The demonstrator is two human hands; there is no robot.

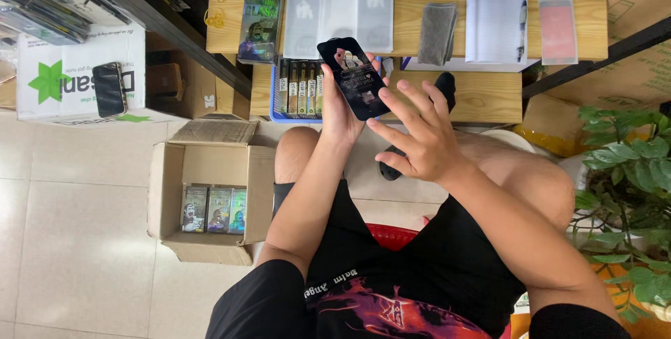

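My left hand (338, 105) holds up a black phone case (353, 77) with a printed picture, in front of a low wooden shelf (482, 94). My right hand (416, 136) hovers just right of the case with its fingers spread, holding nothing; whether a fingertip touches the case's edge I cannot tell. I sit on a red stool (391, 235) with my knees apart.
An open cardboard box (210, 203) with three picture packs stands on the tiled floor at left. A blue tray of packs (300, 87), clear sleeves, a grey cloth (437, 31) and a notebook lie on the shelf. A potted plant (629, 192) is at right. A phone (110, 89) rests on a white box.
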